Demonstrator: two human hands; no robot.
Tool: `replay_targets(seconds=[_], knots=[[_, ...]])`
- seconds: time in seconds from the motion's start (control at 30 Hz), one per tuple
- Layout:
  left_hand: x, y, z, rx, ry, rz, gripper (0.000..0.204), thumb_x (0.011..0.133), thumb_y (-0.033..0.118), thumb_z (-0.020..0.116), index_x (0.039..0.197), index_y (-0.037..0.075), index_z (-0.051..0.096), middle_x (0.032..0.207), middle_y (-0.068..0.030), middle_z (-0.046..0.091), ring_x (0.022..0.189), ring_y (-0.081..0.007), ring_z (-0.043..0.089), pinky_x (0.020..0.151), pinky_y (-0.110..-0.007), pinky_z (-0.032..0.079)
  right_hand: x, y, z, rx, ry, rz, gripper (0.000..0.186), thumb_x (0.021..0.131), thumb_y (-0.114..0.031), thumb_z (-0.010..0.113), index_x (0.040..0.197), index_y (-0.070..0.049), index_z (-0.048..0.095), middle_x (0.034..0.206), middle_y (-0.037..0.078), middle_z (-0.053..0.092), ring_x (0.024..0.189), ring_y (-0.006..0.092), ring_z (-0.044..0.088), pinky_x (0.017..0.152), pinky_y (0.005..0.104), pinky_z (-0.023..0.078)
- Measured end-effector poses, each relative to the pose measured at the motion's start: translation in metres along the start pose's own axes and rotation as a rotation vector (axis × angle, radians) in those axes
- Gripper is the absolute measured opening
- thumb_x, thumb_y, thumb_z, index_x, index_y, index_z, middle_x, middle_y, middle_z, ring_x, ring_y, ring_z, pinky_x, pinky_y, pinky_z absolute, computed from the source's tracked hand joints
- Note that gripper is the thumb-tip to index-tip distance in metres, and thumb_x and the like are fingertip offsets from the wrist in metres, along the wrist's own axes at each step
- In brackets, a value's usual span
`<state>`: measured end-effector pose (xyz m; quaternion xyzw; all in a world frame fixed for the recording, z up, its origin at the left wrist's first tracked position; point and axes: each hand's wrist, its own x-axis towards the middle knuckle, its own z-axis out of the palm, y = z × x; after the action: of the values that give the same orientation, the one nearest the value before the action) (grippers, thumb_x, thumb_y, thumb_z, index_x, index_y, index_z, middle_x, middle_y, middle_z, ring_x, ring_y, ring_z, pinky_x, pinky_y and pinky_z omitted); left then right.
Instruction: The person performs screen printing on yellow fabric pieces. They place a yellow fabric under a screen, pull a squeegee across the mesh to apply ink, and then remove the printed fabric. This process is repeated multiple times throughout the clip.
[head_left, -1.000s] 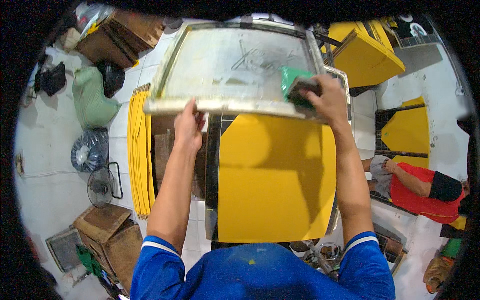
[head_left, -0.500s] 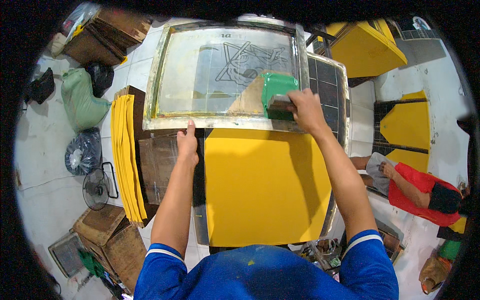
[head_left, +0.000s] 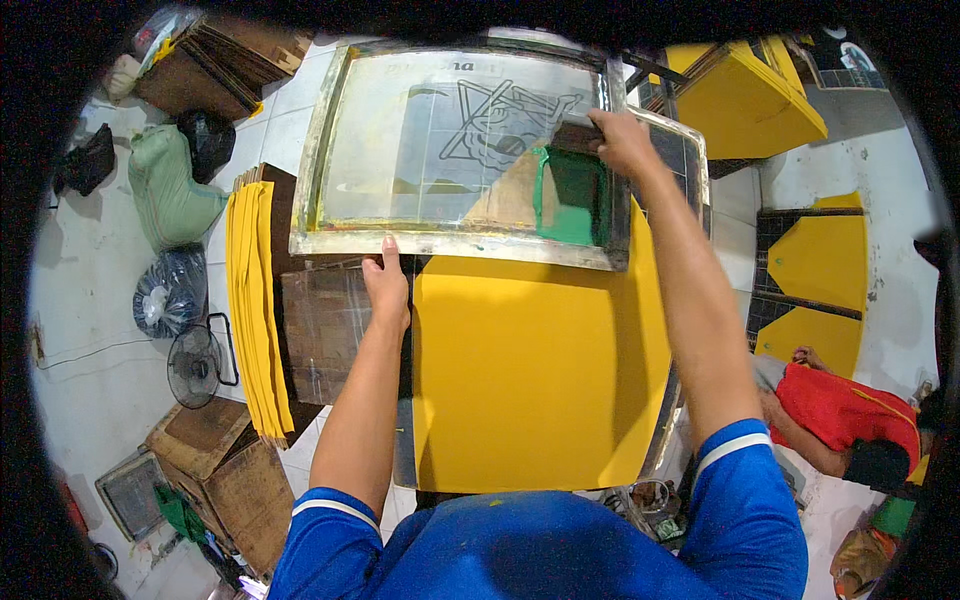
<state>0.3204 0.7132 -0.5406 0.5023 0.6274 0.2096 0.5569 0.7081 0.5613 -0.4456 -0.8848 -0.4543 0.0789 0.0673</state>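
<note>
A screen-printing frame (head_left: 460, 246) with a line drawing on its mesh is in front of me, above the far part of a yellow sheet (head_left: 530, 370). My left hand (head_left: 387, 285) grips the near rim of the frame, thumb on top and fingers hidden below. In my right hand (head_left: 628, 145) is a squeegee (head_left: 576, 137), pressed to the mesh at the right side. A patch of green ink (head_left: 572, 222) lies on the mesh between the squeegee and the near rim. Brown tape or paper (head_left: 503, 195) covers the mesh beside it.
Folded yellow sheets (head_left: 250, 310) hang over a board at left, near a fan (head_left: 194, 365) and cardboard boxes (head_left: 225, 470). More yellow sheets (head_left: 750, 100) are stacked at far right, with others (head_left: 820, 262) on a rack. A person in red (head_left: 845, 410) is at the right.
My right hand has pushed the squeegee away from the near rim to the far edge of the green ink. My left hand keeps its grip on the frame. The person in red has shifted.
</note>
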Motion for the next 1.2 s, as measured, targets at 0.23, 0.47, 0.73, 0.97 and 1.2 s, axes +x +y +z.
replay_targets(seconds=[0.23, 0.47, 0.73, 0.97, 1.2], knots=[[-0.001, 0.003, -0.002, -0.078, -0.044, -0.013, 0.057, 0.103, 0.051, 0.062, 0.122, -0.002, 0.05, 0.119, -0.0142, 0.057, 0.107, -0.0241, 0.053, 0.095, -0.043, 0.046, -0.136, -0.041, 0.046, 0.043, 0.243, -0.032, 0.038, 0.076, 0.003, 0.067, 0.111, -0.013, 0.066, 0.108, 0.01, 0.068, 0.105, 0.0377, 0.057, 0.087, 0.0515, 0.044], [-0.006, -0.002, -0.003, -0.225, -0.069, 0.068, 0.056, 0.103, 0.05, 0.062, 0.123, 0.0, 0.045, 0.119, -0.0121, 0.055, 0.108, -0.0207, 0.05, 0.097, -0.04, 0.043, -0.136, -0.05, 0.009, 0.07, 0.128, -0.019, 0.034, 0.079, -0.001, 0.07, 0.111, -0.013, 0.067, 0.108, 0.009, 0.069, 0.108, 0.0345, 0.058, 0.089, 0.0498, 0.042], [-0.009, -0.006, -0.002, -0.299, -0.084, 0.158, 0.046, 0.106, 0.046, 0.06, 0.116, 0.003, 0.049, 0.111, -0.0072, 0.052, 0.102, -0.0181, 0.048, 0.093, -0.035, 0.041, -0.122, -0.041, 0.006, 0.038, 0.002, -0.063, 0.035, 0.08, -0.008, 0.074, 0.114, -0.013, 0.066, 0.106, 0.01, 0.072, 0.105, 0.0374, 0.063, 0.086, 0.0537, 0.043], [-0.007, -0.008, 0.001, -0.32, -0.063, 0.139, 0.043, 0.105, 0.046, 0.061, 0.114, 0.005, 0.051, 0.109, -0.0039, 0.051, 0.103, -0.0167, 0.046, 0.095, -0.034, 0.04, 0.009, 0.003, 0.0, 0.092, -0.087, -0.004, 0.03, 0.081, -0.008, 0.07, 0.111, -0.013, 0.07, 0.105, 0.015, 0.073, 0.1, 0.0404, 0.067, 0.088, 0.0577, 0.048], [-0.005, -0.008, -0.004, -0.378, -0.089, 0.131, 0.041, 0.104, 0.046, 0.062, 0.111, 0.006, 0.051, 0.109, -0.0045, 0.051, 0.102, -0.0163, 0.045, 0.096, -0.033, 0.039, -0.165, -0.061, 0.046, -0.038, 0.245, -0.04, 0.045, 0.075, 0.003, 0.066, 0.116, -0.015, 0.066, 0.121, 0.005, 0.065, 0.113, 0.0293, 0.056, 0.09, 0.0459, 0.045]])
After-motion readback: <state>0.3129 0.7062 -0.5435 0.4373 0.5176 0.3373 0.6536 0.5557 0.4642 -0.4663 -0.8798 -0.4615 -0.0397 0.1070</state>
